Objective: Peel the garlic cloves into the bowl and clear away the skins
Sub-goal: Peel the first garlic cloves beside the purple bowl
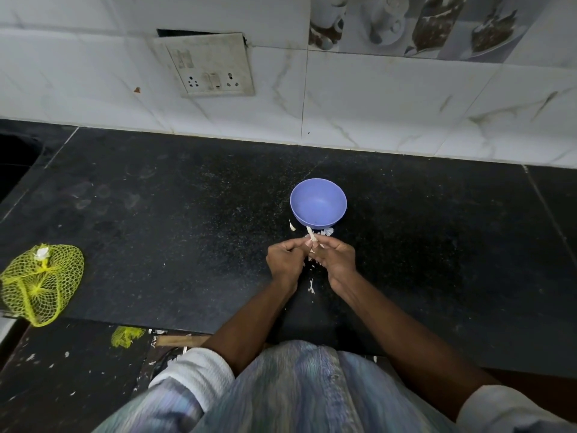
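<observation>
A small lilac bowl (318,202) stands on the black stone counter (175,220), and I see nothing in it. Just in front of it my left hand (285,260) and my right hand (335,257) meet, fingers curled, pinching a garlic clove (311,237) between them. A pale strip of skin sticks up from the clove. Loose garlic skins (326,231) lie by the bowl's near side, one curl (292,225) to its left, and more bits (311,287) between my wrists. The clove itself is mostly hidden by my fingers.
A yellow mesh bag (42,282) lies at the counter's left front. A smaller yellow mesh scrap (126,335) and white flecks sit on the lower ledge. A dark sink edge (15,164) is at far left. A switch socket plate (209,65) is on the tiled wall.
</observation>
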